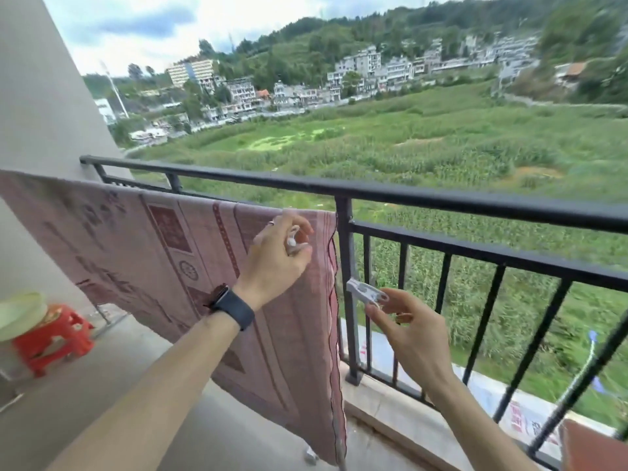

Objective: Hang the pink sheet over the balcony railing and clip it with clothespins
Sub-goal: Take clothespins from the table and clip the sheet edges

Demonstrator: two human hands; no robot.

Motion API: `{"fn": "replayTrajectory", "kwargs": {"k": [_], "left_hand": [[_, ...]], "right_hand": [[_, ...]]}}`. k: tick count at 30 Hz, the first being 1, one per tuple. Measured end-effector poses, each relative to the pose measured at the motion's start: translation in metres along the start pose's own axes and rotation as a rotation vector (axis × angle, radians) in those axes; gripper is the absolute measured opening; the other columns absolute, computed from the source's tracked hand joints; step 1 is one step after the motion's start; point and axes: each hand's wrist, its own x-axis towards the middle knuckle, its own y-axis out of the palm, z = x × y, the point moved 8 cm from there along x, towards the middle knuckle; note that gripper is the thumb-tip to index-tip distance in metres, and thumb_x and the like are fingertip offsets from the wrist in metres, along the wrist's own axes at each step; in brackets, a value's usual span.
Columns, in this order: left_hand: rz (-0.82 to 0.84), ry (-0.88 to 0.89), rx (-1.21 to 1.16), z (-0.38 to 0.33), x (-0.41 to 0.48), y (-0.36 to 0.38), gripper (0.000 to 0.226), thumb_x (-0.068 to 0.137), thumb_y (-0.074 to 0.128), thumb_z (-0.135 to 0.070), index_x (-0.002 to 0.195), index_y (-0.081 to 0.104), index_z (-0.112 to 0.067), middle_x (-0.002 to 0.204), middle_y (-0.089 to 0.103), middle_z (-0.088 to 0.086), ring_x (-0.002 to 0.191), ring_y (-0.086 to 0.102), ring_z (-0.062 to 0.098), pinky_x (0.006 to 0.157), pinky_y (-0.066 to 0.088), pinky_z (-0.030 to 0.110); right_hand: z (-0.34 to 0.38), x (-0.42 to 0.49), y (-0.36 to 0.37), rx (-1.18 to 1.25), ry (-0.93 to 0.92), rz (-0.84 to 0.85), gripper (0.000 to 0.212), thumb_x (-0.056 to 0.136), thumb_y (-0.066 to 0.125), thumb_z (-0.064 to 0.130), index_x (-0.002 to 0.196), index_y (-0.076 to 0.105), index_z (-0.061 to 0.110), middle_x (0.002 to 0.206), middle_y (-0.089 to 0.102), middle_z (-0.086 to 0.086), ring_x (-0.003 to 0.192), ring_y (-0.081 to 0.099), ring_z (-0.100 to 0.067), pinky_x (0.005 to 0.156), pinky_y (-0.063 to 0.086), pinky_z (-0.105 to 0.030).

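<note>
**Balcony drying station: one sheet, two clothespins, both hands occupied**

1. Black metal balcony railing (441, 198). It is running across the view from the wall at the left to the right edge, with a top handrail, a lower horizontal bar and upright bars.

2. Pink patterned fabric sheet (153, 249). It is hanging over the railing's lower horizontal bar, just under the handrail. It is covering the stretch left of the railing's thick square post (345, 266), and its right hem is falling just beside that post towards the floor.

3. Left hand (278, 263). It is hovering in front of the sheet's upper right corner, below the handrail. Its fingers are curling round a white plastic clothespin (293, 240) and gripping it. It is wearing a thin ring (271, 223) on one finger and a dark wristwatch (234, 307) on the wrist.

4. Right hand (418, 334). It is sitting on the near side of the railing, just right of the post and lower than the left hand. Thumb and fingertips are pinching the tail of a pale grey plastic clothespin (367, 291), whose other end is pointing up and left towards the post. The clothespin is not touching the sheet.

5. Red plastic stool (54, 341). It is standing on the balcony floor well left of the railing, near the wall, and is carrying a pale green round basin (20, 311).

6. Beyond the railing, green fields, pale buildings and wooded hills are showing under a cloudy sky.
</note>
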Motion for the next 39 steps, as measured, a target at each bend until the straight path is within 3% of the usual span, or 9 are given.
{"fn": "replayTrajectory", "kwargs": {"k": [4, 6, 8, 11, 19, 23, 33, 35, 39], "left_hand": [[0.118, 0.101, 0.181, -0.027, 0.051, -0.007, 0.04, 0.085, 0.074, -0.025, 0.124, 0.064, -0.031, 0.093, 0.057, -0.018, 0.084, 0.055, 0.009, 0.086, 0.049, 0.029], [0.247, 0.113, 0.32, -0.03, 0.067, 0.002, 0.046, 0.087, 0.072, -0.032, 0.13, 0.06, -0.034, 0.115, 0.063, -0.008, 0.1, 0.06, 0.015, 0.09, 0.048, 0.03], [0.34, 0.121, 0.499, -0.028, 0.077, 0.011, 0.04, 0.089, 0.068, -0.039, 0.129, 0.061, -0.035, 0.125, 0.063, -0.003, 0.112, 0.06, 0.018, 0.089, 0.048, 0.032], [0.39, 0.125, 0.582, -0.028, 0.088, 0.017, 0.024, 0.09, 0.066, -0.044, 0.109, 0.07, -0.029, 0.109, 0.071, -0.001, 0.098, 0.064, 0.018, 0.073, 0.045, 0.029], [0.401, 0.108, 0.403, -0.026, 0.1, 0.017, 0.017, 0.085, 0.072, -0.043, 0.095, 0.074, -0.029, 0.096, 0.073, -0.005, 0.088, 0.064, 0.011, 0.081, 0.054, 0.034], [0.415, 0.116, 0.395, -0.029, 0.104, 0.016, 0.015, 0.082, 0.075, -0.044, 0.092, 0.074, -0.031, 0.093, 0.073, -0.008, 0.086, 0.064, 0.009, 0.077, 0.052, 0.031], [0.411, 0.099, 0.363, -0.024, 0.105, 0.014, 0.013, 0.085, 0.071, -0.044, 0.092, 0.072, -0.034, 0.096, 0.072, -0.01, 0.088, 0.064, 0.006, 0.079, 0.051, 0.03], [0.324, 0.08, 0.28, -0.025, 0.1, 0.006, 0.022, 0.086, 0.07, -0.047, 0.101, 0.07, -0.03, 0.1, 0.069, -0.011, 0.089, 0.063, 0.005, 0.083, 0.053, 0.03], [-0.017, -0.126, -0.268, 0.007, 0.044, -0.009, 0.031, 0.081, 0.069, -0.033, 0.099, 0.047, -0.02, 0.079, 0.046, -0.004, 0.058, 0.039, 0.01, 0.056, 0.035, 0.025]], "right_hand": [[0.027, 0.033, -0.008, 0.021, -0.061, 0.0, 0.043, 0.083, 0.079, 0.036, 0.121, 0.066, 0.023, 0.098, 0.07, 0.019, 0.088, 0.065, 0.006, 0.083, 0.058, -0.026], [0.035, 0.045, -0.01, 0.021, -0.083, 0.013, 0.043, 0.082, 0.078, 0.038, 0.12, 0.067, 0.022, 0.097, 0.069, 0.019, 0.089, 0.066, 0.004, 0.084, 0.058, -0.027], [0.042, 0.054, -0.013, 0.021, -0.102, 0.021, 0.041, 0.082, 0.078, 0.039, 0.118, 0.068, 0.023, 0.094, 0.068, 0.022, 0.087, 0.066, 0.005, 0.081, 0.058, -0.022], [0.047, 0.065, -0.02, 0.052, -0.119, 0.01, 0.031, 0.081, 0.079, 0.038, 0.109, 0.07, 0.028, 0.087, 0.069, 0.023, 0.081, 0.067, 0.007, 0.074, 0.056, -0.013], [0.062, 0.087, -0.019, 0.17, -0.134, 0.017, 0.017, 0.08, 0.082, 0.022, 0.096, 0.08, 0.02, 0.072, 0.074, 0.019, 0.063, 0.067, 0.002, 0.058, 0.05, -0.01], [0.072, 0.098, -0.008, 0.149, -0.138, 0.064, 0.013, 0.082, 0.08, 0.025, 0.094, 0.08, 0.021, 0.07, 0.074, 0.011, 0.054, 0.058, -0.003, 0.051, 0.052, -0.021], [0.083, 0.118, 0.017, 0.024, -0.186, 0.172, 0.042, 0.083, 0.076, 0.044, 0.118, 0.07, 0.023, 0.095, 0.072, 0.017, 0.086, 0.068, 0.003, 0.085, 0.06, -0.027], [0.079, 0.118, 0.019, 0.028, -0.174, 0.2, 0.059, 0.079, 0.075, 0.053, 0.131, 0.061, 0.027, 0.104, 0.067, 0.019, 0.09, 0.068, 0.002, 0.086, 0.059, -0.027], [0.038, 0.103, 0.024, 0.091, -0.056, 0.27, 0.077, 0.072, 0.077, 0.06, 0.139, 0.048, 0.035, 0.115, 0.064, 0.021, 0.094, 0.068, 0.003, 0.08, 0.058, -0.023]]}}
